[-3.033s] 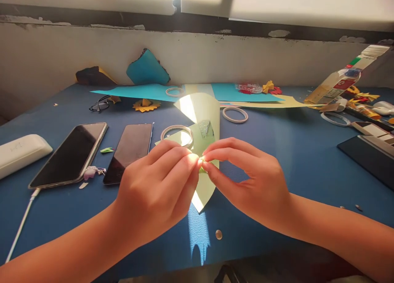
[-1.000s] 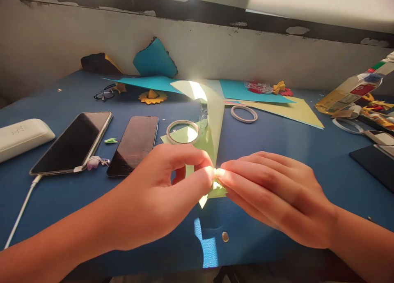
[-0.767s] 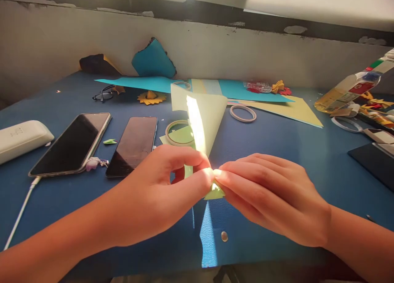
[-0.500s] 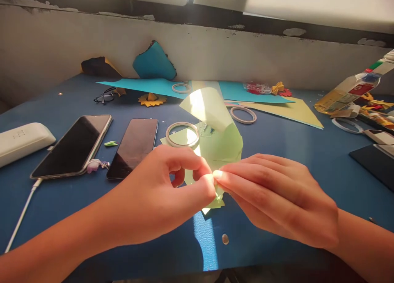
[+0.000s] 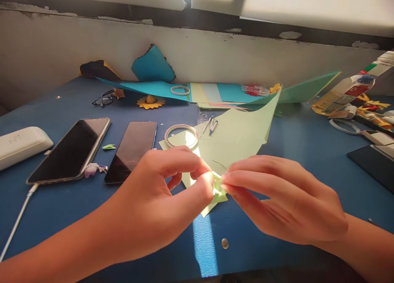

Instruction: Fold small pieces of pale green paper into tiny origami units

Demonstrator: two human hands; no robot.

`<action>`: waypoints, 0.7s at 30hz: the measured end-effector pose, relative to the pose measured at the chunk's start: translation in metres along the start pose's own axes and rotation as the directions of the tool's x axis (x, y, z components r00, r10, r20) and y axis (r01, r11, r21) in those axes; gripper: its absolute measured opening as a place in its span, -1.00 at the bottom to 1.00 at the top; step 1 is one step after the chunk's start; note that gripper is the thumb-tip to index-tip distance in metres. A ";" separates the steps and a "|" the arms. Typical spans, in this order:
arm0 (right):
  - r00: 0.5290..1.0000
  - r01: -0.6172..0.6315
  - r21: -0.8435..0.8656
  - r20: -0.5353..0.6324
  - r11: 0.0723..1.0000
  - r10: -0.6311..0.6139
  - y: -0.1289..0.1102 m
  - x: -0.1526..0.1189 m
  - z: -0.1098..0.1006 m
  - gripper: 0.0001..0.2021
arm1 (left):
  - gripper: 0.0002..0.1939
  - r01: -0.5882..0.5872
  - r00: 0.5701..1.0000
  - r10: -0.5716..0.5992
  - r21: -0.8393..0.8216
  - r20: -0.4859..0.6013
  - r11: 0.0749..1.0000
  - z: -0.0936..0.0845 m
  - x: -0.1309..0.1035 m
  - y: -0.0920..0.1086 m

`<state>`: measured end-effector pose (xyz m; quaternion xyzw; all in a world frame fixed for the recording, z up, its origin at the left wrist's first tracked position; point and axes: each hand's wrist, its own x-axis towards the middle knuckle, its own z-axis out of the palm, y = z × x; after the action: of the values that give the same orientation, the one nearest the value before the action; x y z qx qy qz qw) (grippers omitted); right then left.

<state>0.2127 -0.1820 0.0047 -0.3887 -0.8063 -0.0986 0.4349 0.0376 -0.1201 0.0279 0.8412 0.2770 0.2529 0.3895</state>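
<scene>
Head view: both hands (image 5: 156, 203) (image 5: 289, 201) pinch creased green paper (image 5: 218, 196) over a curling pale sheet (image 5: 240, 137).

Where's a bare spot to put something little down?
Try right of the green sheet, between the right hand and the flat black thing: the blue table looks bare there. A smaller patch sits between the white cable and the left forearm. Crowded: the middle, with the left hand, small green piece and tape ring; and the far right corner, around the bottle.
</scene>
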 end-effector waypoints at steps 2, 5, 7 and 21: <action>0.995 -0.105 0.115 0.008 0.988 0.104 -0.001 0.001 0.001 -0.83 | -0.76 -0.022 1.000 0.022 0.018 -0.006 1.000 0.000 -0.001 0.000; 0.946 -0.324 0.298 0.076 0.898 0.316 -0.003 0.001 0.003 -0.89 | -0.77 -0.080 0.997 0.080 0.066 -0.003 0.995 0.000 -0.002 -0.001; 0.902 -0.429 0.383 0.139 0.818 0.408 -0.004 0.002 0.004 -0.89 | -0.79 -0.148 0.989 0.149 0.073 -0.011 0.986 0.001 -0.002 -0.002; 0.772 -0.632 0.435 0.282 0.641 0.570 -0.009 0.007 0.000 -0.98 | -0.82 -0.365 0.931 0.363 0.157 0.042 0.918 0.000 -0.002 -0.006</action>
<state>0.2042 -0.1841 0.0116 -0.5109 -0.6513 0.2903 0.4801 0.0349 -0.1186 0.0227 0.9083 0.1333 0.2926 0.2677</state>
